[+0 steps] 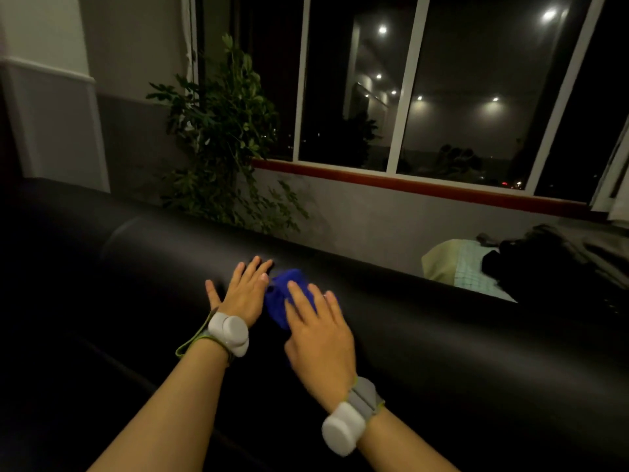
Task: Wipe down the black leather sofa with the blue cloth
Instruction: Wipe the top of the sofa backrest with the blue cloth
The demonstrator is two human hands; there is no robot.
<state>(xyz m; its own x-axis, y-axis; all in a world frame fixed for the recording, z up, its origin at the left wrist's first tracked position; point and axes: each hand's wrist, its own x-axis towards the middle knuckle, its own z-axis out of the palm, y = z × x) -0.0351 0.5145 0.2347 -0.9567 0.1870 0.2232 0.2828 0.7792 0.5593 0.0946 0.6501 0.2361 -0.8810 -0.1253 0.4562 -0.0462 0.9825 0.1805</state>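
The black leather sofa (pixel 425 321) fills the lower half of the view, its rounded backrest top running from left to right. A bunched blue cloth (pixel 284 296) lies on that backrest top. My right hand (pixel 318 330) presses flat on the cloth with straight fingers, covering its right part. My left hand (pixel 243 296) rests flat on the leather just left of the cloth, fingers spread, its fingertips beside the cloth's edge. Both wrists wear grey and white bands.
A leafy potted plant (pixel 221 141) stands behind the sofa at the left. A large window (pixel 442 97) with a wooden sill sits above a grey wall. Folded fabrics and a dark bundle (pixel 510 267) lie behind the sofa at the right.
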